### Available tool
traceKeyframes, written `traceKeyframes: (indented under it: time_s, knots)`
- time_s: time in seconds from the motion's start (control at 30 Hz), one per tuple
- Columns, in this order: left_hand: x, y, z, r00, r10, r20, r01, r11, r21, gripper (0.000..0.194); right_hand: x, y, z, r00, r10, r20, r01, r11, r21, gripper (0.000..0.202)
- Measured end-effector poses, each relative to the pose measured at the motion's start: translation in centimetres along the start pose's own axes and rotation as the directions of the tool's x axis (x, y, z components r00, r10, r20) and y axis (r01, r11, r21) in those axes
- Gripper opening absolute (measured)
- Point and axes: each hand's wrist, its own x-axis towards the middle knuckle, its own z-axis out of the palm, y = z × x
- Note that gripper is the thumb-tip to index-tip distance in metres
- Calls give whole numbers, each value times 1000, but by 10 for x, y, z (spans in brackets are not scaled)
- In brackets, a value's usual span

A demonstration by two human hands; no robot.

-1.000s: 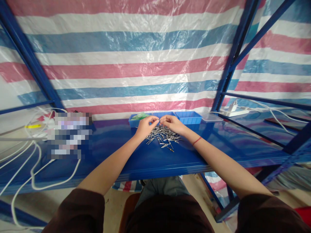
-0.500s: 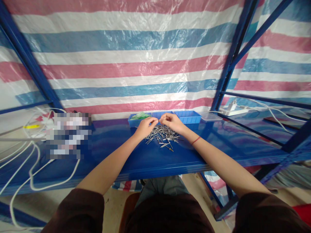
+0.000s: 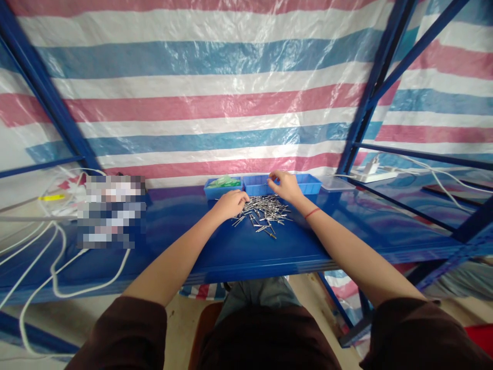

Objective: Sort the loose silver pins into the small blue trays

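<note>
A loose pile of silvery blind rivets [image 3: 265, 209] lies on the blue tabletop. My left hand [image 3: 232, 203] is at the pile's left edge, its bent fingertips reaching down to the rivets and its fingers slightly apart; no held rivet shows. Beyond the pile, my right hand [image 3: 285, 185] hovers at the blue divided bins, thumb and fingers curled toward each other. Whatever sits between those fingertips is too small to make out. Under and beside this hand are the middle blue bin [image 3: 254, 186] and the right blue bin [image 3: 309, 185].
Green packaging [image 3: 224, 182] fills the left blue bin [image 3: 213, 193]. A clear plastic lid [image 3: 339, 183] lies right of the bins. White cables [image 3: 56, 257] hang over the table's left side, and a white power strip [image 3: 373, 176] rests at the right. Blue frame posts flank the table.
My hands, close together above the pile before, have parted. The left has come down to the rivets; the right has moved right and away from me, over the bins.
</note>
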Motion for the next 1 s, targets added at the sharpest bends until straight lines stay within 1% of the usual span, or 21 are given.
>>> traceKeyframes:
  time_s: [0.07,0.1,0.17,0.2,0.27,0.33,0.4,0.6,0.73,0.9,1.0]
  knots:
    - [-1,-3,-3,999,-6,36,5,999,37,28,-3,-8,-1,987,-114,109,103,990,99,18]
    - [-1,-3,-4,999,-5,50,2,999,53,26,-5,-14,0,968,-185,169,160,975,152,17]
    - [-2,-4,-6,997,-1,75,-5,997,77,23,-10,-25,5,913,-316,259,258,937,235,18]
    - [-3,-4,-7,996,2,92,-10,996,83,22,-12,-30,7,886,-367,285,300,920,254,19]
    - [-3,-3,-8,990,17,137,-28,996,83,21,-15,-39,13,843,-433,319,371,898,237,20]
    - [-3,-3,-7,984,33,175,-46,997,69,22,-17,-45,16,819,-448,357,414,894,171,20]
    - [-2,-2,-7,981,41,190,-53,997,58,22,-18,-48,17,808,-435,397,432,896,104,18]
    - [-2,0,-8,984,31,178,-37,999,30,21,-19,-47,17,796,-400,454,430,902,40,18]
    - [-2,2,-8,986,15,166,-16,1000,6,19,-19,-47,19,801,-380,462,413,910,34,20]
    - [-2,3,-8,983,6,184,-2,1000,-24,18,-19,-46,20,799,-414,436,421,903,86,13]
    - [-2,1,-6,985,11,174,-7,1000,-21,18,-19,-47,21,796,-419,437,416,903,109,12]
